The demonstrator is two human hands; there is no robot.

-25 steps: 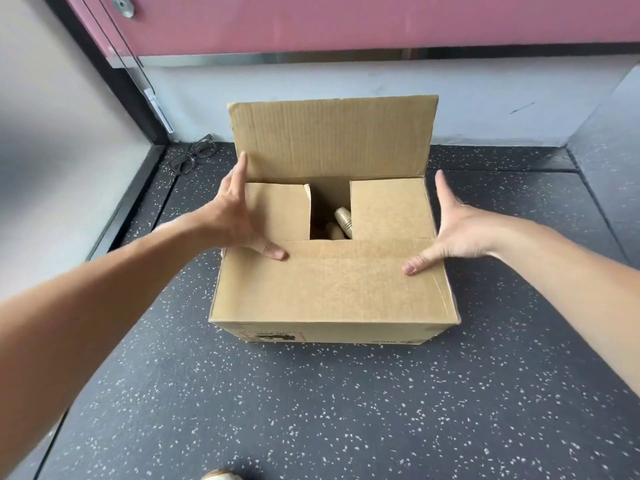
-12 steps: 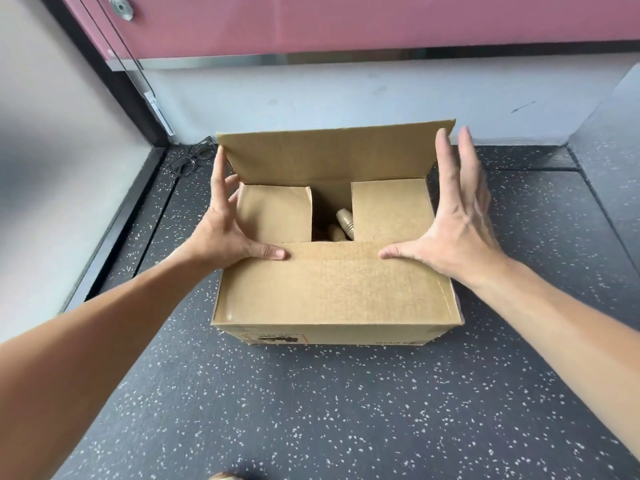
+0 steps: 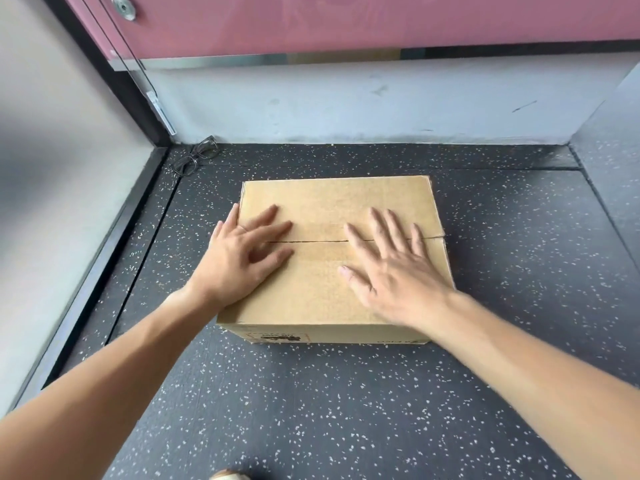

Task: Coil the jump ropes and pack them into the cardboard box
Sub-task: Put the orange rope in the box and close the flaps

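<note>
Now, step: closing the box (image 3: pixel 332 199); I judge coiling and packing done, since no rope lies in view.
Box: on the floor (image 3: pixel 311 393), near the wall, both top flaps folded flat and meeting at a seam (image 3: pixel 311 241) across the middle.
Ropes: hidden; presumably inside the box, which I cannot confirm with the flaps down.
Left grip (image 3: pixel 239 258): wide, fingers spread and straight, palm down on the left part of the top, spanning the seam; holds nothing.
Right grip (image 3: pixel 394 271): wide, fingers spread, flat on the right part of the top, fingertips over the far flap, thumb on the near flap; holds nothing.
Seam state: a thin dark gap shows between my grips; at the right edge the far flap sits slightly out of line with the near one.
Next move: even downward pressure on both flaps, then square the right edge; sealing would need tape, none in view.
Risk: flaps may spring up once I lift off.
Other: glasses (image 3: pixel 195 155) on the floor by the left corner, well apart from the box.
</note>
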